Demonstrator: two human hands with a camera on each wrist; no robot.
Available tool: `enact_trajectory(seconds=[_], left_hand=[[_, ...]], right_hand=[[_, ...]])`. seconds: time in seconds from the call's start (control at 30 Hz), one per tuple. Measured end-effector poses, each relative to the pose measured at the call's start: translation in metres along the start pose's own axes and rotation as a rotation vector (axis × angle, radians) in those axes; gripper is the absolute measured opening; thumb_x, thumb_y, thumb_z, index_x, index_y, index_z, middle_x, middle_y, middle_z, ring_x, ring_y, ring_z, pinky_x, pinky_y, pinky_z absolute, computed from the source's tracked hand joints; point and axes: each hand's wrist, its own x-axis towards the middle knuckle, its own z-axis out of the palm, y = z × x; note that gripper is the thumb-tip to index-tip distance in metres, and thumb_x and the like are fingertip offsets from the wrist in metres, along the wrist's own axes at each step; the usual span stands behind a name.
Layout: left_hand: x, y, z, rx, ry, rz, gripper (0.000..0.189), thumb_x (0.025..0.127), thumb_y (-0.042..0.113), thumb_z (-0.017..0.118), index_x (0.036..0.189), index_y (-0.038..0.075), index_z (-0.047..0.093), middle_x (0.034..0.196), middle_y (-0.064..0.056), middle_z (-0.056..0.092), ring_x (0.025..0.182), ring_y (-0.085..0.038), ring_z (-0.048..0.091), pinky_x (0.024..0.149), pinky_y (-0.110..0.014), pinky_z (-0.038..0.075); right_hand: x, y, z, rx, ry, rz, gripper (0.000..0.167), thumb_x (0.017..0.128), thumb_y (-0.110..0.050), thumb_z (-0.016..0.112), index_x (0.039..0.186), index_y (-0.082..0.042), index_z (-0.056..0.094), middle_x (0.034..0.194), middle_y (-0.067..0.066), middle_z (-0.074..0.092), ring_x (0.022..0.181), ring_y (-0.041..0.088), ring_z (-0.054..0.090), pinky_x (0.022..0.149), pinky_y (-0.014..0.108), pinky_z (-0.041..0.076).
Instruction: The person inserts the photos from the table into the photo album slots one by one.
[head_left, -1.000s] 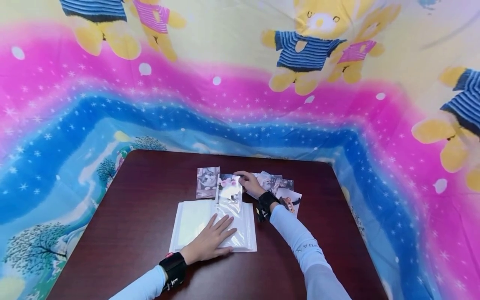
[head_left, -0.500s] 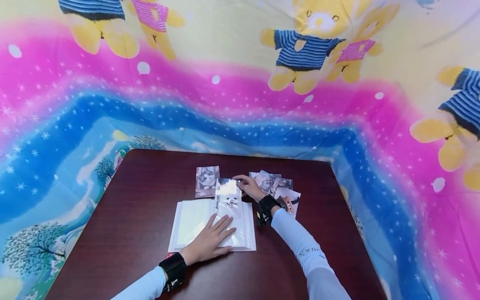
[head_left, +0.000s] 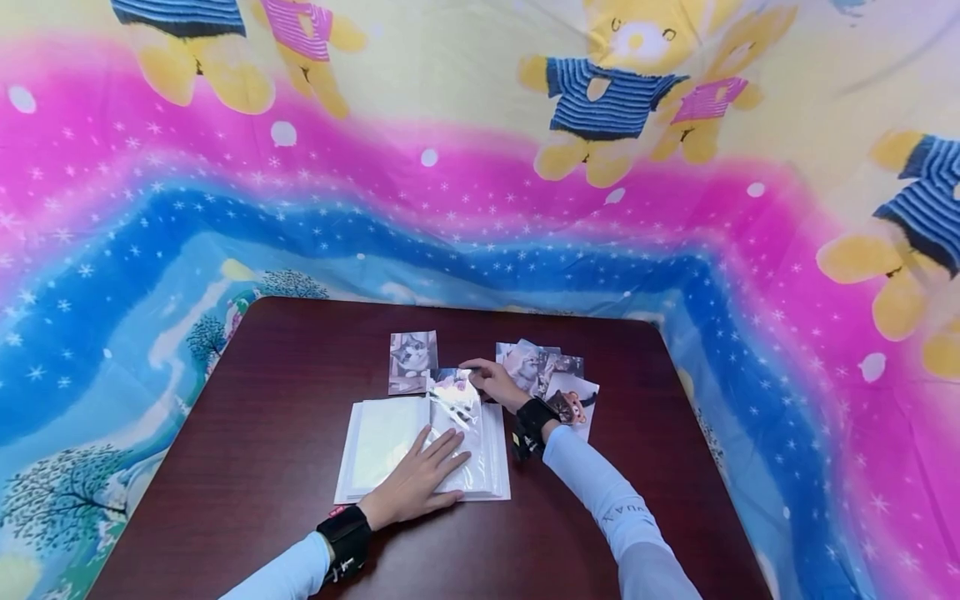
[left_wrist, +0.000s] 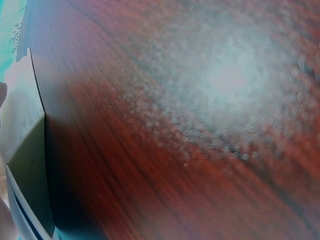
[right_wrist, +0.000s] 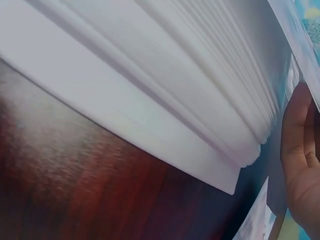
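A photo album (head_left: 386,442) lies spread on the table, its pages white with clear sleeves. My left hand (head_left: 416,483) rests flat on the right-hand page, fingers spread. At the album's far edge my right hand (head_left: 495,382) pinches the upper right corner of a photo (head_left: 452,387). The photo's lower part runs into the clear sleeve, glare hiding much of its picture. In the right wrist view, the fingers (right_wrist: 297,125) sit behind the photo's edge, beside the album's stacked pages (right_wrist: 210,60). The left wrist view catches only the album's edge (left_wrist: 30,135).
A cat photo (head_left: 412,358) lies behind the album on the left. Several overlapping photos (head_left: 525,362) are to the right, one showing an animal in an orange hat (head_left: 573,408). The dark wooden table (head_left: 285,400) ends at a printed cloth backdrop (head_left: 480,192).
My right hand has moved down toward me with the photo, which has slid deeper into the sleeve. The left hand keeps its place on the page.
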Motion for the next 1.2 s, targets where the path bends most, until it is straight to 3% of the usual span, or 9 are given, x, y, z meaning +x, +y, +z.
enact_trajectory(seconds=[0.13,0.3,0.5,0.73,1.0,1.2], left_hand=[[0.0,0.0,0.0,0.021,0.004,-0.01,0.071,0.092,0.052,0.063,0.142,0.003,0.052,0.151,-0.019,0.041,0.142,-0.034,0.035,0.112,-0.062,0.023],[0.0,0.001,-0.002,0.044,-0.004,-0.02,0.075,0.092,0.054,0.062,0.141,-0.003,0.051,0.152,-0.019,0.04,0.142,-0.033,0.034,0.112,-0.061,0.024],[0.0,0.001,-0.002,0.032,0.001,-0.022,0.076,0.092,0.053,0.062,0.142,-0.003,0.05,0.152,-0.019,0.04,0.142,-0.033,0.034,0.112,-0.061,0.024],[-0.001,0.001,0.001,0.022,0.015,-0.023,0.077,0.092,0.052,0.062,0.143,-0.004,0.048,0.152,-0.019,0.041,0.141,-0.033,0.035,0.112,-0.062,0.024],[-0.001,0.003,0.0,0.008,-0.008,-0.049,0.077,0.092,0.053,0.061,0.145,-0.002,0.047,0.153,-0.017,0.04,0.143,-0.031,0.032,0.113,-0.061,0.022],[-0.001,0.004,0.0,-0.006,0.013,-0.043,0.076,0.091,0.051,0.064,0.143,-0.002,0.048,0.152,-0.018,0.042,0.142,-0.032,0.034,0.112,-0.062,0.023]], right_hand=[[0.0,0.008,0.001,0.006,0.002,-0.01,0.036,0.106,-0.011,0.047,0.139,0.001,0.051,0.077,0.006,0.051,0.062,0.019,0.044,0.058,0.032,0.041],[0.0,0.012,0.001,-0.012,0.012,-0.015,0.037,0.103,-0.01,0.054,0.136,0.004,0.053,0.079,0.01,0.055,0.066,0.019,0.045,0.06,0.03,0.038],[-0.004,0.013,-0.001,0.043,-0.073,-0.011,0.041,0.097,0.002,0.058,0.136,0.012,0.048,0.079,0.018,0.057,0.066,0.023,0.052,0.058,0.038,0.048],[-0.01,0.015,0.0,0.057,-0.121,0.037,0.044,0.096,-0.001,0.063,0.137,0.006,0.051,0.073,0.005,0.059,0.061,0.016,0.058,0.057,0.036,0.055],[-0.016,0.013,0.002,0.015,-0.127,0.035,0.037,0.096,-0.008,0.065,0.131,0.003,0.059,0.101,0.01,0.067,0.073,0.014,0.06,0.061,0.034,0.054],[-0.017,0.015,0.004,-0.011,-0.095,0.025,0.031,0.097,-0.008,0.063,0.126,0.004,0.063,0.097,0.016,0.066,0.071,0.016,0.056,0.061,0.034,0.052]])
